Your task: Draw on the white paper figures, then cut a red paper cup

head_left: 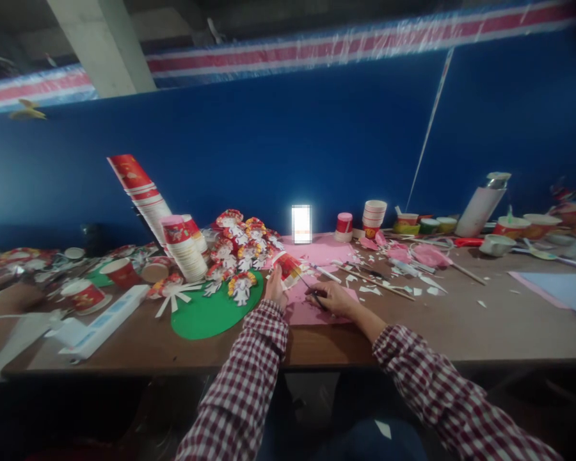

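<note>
My left hand (275, 289) is closed around a red paper cup (286, 267) with yellow and white markings, tilted over the pink paper sheet (300, 312). In my right hand (333, 299) is a slim dark-handled tool (319, 301). Its thin end points up and left towards the cup's lower edge; whether it touches the cup, and its exact kind, I cannot tell. Just left of my left hand, a green oval sheet (206, 317) lies on the table, with a pile of red, yellow and white paper cut-out figures (242, 246) on and behind it.
Stacked paper cups (185, 250) lean at the left, near a long white box (103, 323). White scraps and thin sticks (384, 286) lie right of my hands. Further right stand small paint cups (511, 225) and a white flask (480, 208). Another person's hand (14, 294) is at far left.
</note>
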A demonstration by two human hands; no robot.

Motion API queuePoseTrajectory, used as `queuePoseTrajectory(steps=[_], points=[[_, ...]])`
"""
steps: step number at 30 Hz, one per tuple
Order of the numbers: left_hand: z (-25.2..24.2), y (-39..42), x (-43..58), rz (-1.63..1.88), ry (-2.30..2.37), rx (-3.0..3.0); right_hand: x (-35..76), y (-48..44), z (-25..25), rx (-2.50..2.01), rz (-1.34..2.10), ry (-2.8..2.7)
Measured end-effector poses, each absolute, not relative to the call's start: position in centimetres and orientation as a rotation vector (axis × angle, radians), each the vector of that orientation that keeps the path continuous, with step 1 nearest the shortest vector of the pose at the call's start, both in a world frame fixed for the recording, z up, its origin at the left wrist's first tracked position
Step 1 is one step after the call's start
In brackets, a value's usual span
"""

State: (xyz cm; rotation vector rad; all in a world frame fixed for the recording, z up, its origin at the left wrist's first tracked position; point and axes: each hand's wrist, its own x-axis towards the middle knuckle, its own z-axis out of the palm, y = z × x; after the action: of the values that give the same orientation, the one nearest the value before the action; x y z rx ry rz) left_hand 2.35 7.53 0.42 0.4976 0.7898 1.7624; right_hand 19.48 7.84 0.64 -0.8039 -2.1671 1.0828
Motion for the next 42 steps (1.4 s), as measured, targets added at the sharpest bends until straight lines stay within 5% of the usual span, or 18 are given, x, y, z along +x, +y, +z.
queuePoseTrajectory(steps=[42], points=[[-0.8,8.1,2.9,1.792,0.887,0.836,19.6,7.9,0.8,-0.886,0.904,-2.171]])
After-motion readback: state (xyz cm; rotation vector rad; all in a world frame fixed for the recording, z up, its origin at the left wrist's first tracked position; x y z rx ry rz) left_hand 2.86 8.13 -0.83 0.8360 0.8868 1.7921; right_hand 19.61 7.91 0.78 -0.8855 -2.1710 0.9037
